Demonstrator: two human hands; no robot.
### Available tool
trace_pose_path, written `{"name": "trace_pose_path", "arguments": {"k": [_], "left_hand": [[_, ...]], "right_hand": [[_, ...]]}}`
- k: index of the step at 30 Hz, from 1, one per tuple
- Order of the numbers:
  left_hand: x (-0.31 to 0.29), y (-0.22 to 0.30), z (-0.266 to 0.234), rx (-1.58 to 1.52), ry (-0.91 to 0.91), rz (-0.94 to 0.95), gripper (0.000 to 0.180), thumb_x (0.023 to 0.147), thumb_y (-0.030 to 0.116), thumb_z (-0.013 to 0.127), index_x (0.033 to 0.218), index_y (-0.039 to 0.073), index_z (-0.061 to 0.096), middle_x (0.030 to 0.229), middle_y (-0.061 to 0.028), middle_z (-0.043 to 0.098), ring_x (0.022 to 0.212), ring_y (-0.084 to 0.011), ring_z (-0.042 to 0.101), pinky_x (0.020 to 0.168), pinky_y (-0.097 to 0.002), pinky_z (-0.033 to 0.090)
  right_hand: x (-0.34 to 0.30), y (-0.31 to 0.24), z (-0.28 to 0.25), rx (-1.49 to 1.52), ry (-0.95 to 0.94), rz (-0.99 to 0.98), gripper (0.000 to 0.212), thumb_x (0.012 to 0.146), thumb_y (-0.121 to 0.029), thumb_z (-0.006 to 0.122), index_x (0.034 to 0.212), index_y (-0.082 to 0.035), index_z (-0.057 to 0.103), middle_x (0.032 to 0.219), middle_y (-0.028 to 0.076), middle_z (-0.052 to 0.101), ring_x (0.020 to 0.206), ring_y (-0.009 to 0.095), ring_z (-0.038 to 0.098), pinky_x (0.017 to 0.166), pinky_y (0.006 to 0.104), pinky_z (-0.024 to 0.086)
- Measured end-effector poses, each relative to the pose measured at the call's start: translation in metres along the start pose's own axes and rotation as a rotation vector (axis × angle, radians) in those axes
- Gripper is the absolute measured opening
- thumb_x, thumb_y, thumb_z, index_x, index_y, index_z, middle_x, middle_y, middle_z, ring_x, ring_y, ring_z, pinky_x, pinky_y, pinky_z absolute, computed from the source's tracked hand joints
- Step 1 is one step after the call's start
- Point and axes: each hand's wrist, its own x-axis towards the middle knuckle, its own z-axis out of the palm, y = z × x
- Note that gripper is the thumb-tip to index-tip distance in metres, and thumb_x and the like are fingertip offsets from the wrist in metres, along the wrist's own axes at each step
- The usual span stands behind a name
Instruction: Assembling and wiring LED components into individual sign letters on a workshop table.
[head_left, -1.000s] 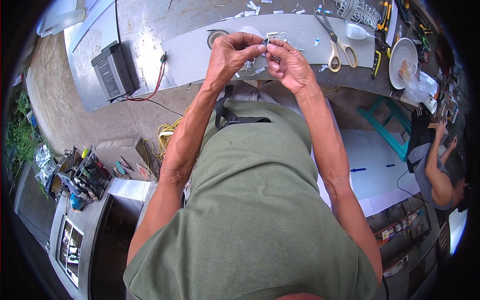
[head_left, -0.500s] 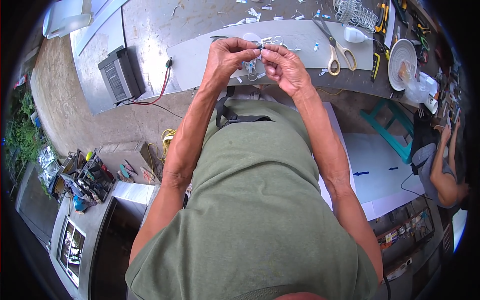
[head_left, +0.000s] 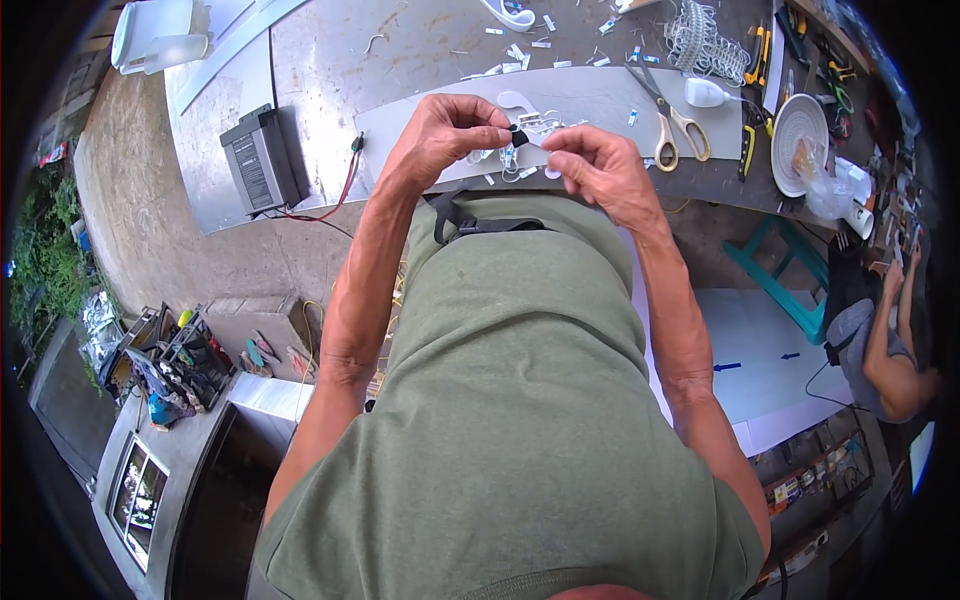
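"Where is the small black piece?"
"Pinched between thumb and forefinger of the left hand, over the grey sheet."
"And the right hand?"
"Just beside, fingers curled; whether it grips anything, one cannot tell. Scissors lie to its right."

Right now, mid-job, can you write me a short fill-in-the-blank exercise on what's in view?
1. The left hand holds a small ____ piece.
2. In this view, the dark box lies to the ____ of the scissors.
3. Two dark blue ____ mark the pale sheet.

Missing words: black; left; arrows.
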Motion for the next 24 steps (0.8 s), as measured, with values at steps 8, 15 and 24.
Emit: {"name": "trace_pose_path", "arguments": {"k": [8, 15, 24], "left_hand": [[-0.008, 0.01, -0.011, -0.014, -0.135, 0.105, 0.015, 0.079, 0.007, 0.081, 0.092, 0.001, 0.075, 0.081, -0.0036, 0.072, 0.078, -0.0121, 0.065, 0.075, -0.0278, 0.052], [-0.015, 0.007, -0.013, -0.068, -0.115, 0.16, 0.01, 0.082, 0.006, 0.08, 0.09, 0.002, 0.075, 0.083, -0.0034, 0.073, 0.077, -0.0092, 0.066, 0.071, -0.0245, 0.052], [-0.015, -0.006, -0.011, -0.086, -0.084, 0.101, 0.013, 0.081, 0.012, 0.083, 0.088, 0.006, 0.075, 0.078, 0.0011, 0.07, 0.07, -0.0052, 0.058, 0.062, -0.0223, 0.042]], "right_hand": [[0.029, -0.043, 0.0, -0.569, -0.026, -0.685, 0.036, 0.082, -0.006, 0.071, 0.118, -0.012, 0.071, 0.11, 0.002, 0.071, 0.096, 0.018, 0.062, 0.081, 0.0338, 0.053], [0.042, -0.047, 0.001, -0.548, -0.215, -0.665, 0.039, 0.078, -0.006, 0.075, 0.117, -0.011, 0.071, 0.102, 0.003, 0.072, 0.09, 0.017, 0.066, 0.088, 0.0358, 0.054], [0.045, -0.034, 0.004, -0.611, -0.21, -0.739, 0.043, 0.077, -0.005, 0.077, 0.118, -0.012, 0.067, 0.091, 0.001, 0.072, 0.086, 0.015, 0.066, 0.08, 0.0354, 0.051]]}}
